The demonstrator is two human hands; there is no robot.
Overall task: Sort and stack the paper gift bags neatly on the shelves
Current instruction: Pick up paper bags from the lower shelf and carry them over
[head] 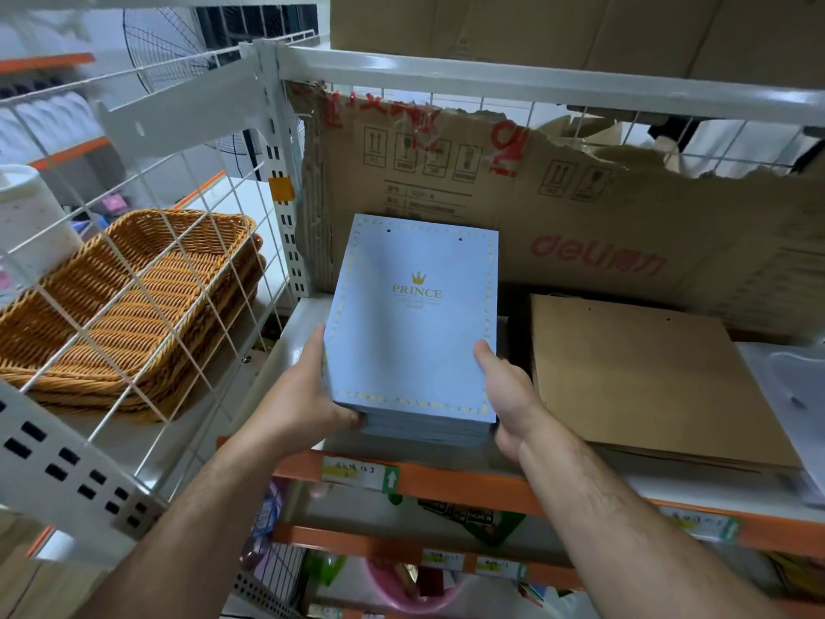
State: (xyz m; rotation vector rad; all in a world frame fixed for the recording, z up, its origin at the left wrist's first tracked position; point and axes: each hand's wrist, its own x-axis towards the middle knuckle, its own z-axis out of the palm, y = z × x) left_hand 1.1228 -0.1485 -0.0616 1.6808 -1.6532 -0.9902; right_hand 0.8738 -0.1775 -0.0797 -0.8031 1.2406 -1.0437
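A thick stack of flat light-blue paper gift bags (413, 323), printed PRINCE with a gold crown and gold border, lies on the shelf (446, 478) at its left end. My left hand (312, 395) grips the stack's left edge near the front corner. My right hand (509, 395) grips the right edge, thumb on top. To the right on the same shelf lies a stack of flat brown kraft paper bags (647, 377).
A torn cardboard sheet (580, 207) stands behind the stacks. White wire mesh (147, 279) separates the left bay, which holds stacked wicker baskets (129, 306). Cardboard boxes (558, 24) sit on the shelf above. White plastic-wrapped items (790, 395) lie at far right. Lower shelves hold mixed goods.
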